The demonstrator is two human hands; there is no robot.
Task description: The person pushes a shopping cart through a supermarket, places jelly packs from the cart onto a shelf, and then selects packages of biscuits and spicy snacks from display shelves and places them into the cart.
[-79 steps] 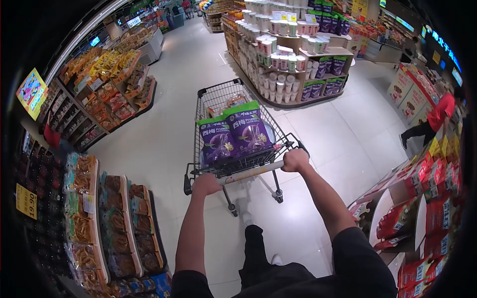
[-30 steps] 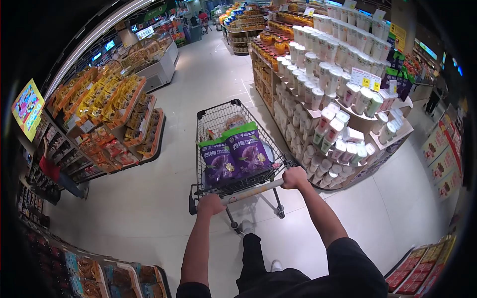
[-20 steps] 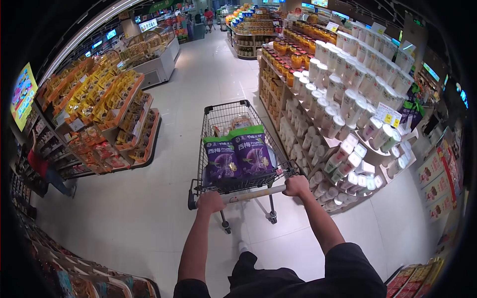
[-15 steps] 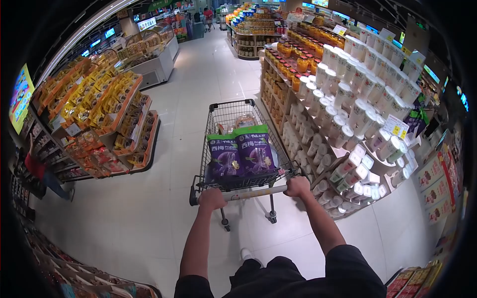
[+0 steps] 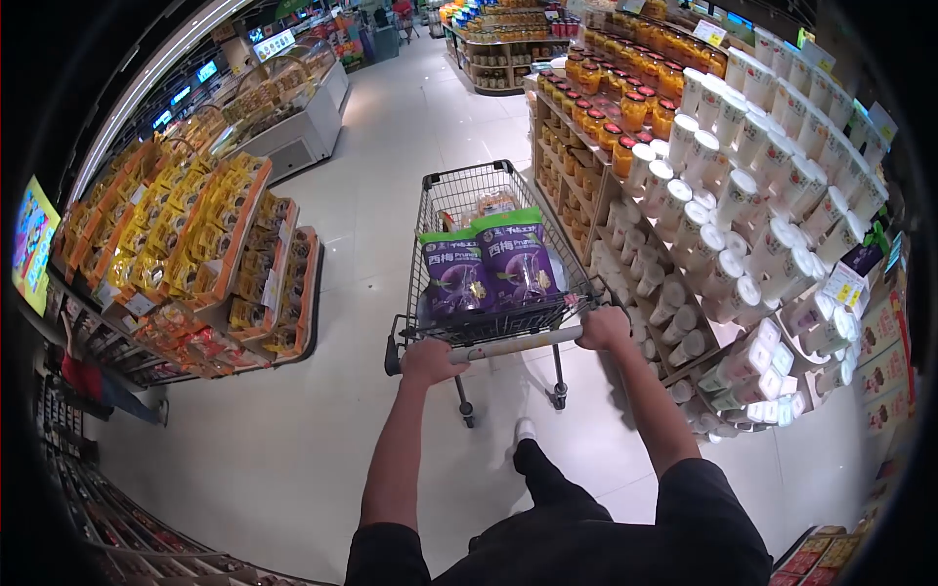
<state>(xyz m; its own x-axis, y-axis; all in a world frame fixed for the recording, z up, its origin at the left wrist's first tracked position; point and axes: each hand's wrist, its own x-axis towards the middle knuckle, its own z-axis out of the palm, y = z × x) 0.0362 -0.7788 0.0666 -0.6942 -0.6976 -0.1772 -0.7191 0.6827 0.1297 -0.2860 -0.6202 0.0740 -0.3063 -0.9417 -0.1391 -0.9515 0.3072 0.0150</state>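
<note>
My left hand (image 5: pixel 430 361) is closed around the left end of the shopping cart handle (image 5: pixel 518 344). At the handle's right end, my right hand (image 5: pixel 605 329) has its fingers wrapped round the bar. Both arms reach forward to the dark wire shopping cart (image 5: pixel 467 174). Inside it, a purple bag of prunes (image 5: pixel 454 278) with a green top stands beside a second prune bag (image 5: pixel 520 264). Behind them sits a clear package (image 5: pixel 495 202), its contents partly hidden.
Close on the right rise stacked white-lidded cups (image 5: pixel 733 195) and jars of orange fruit (image 5: pixel 635 109). On the left stands a tiered display of yellow packets (image 5: pixel 181 220). A person in red (image 5: pixel 83 378) is at the far left. Pale tiled floor (image 5: pixel 391 117) runs ahead.
The cart and I have moved forward along the aisle; the cup display on the right looks nearer. One of my legs has stepped forward. Both hands keep their hold on the handle.
</note>
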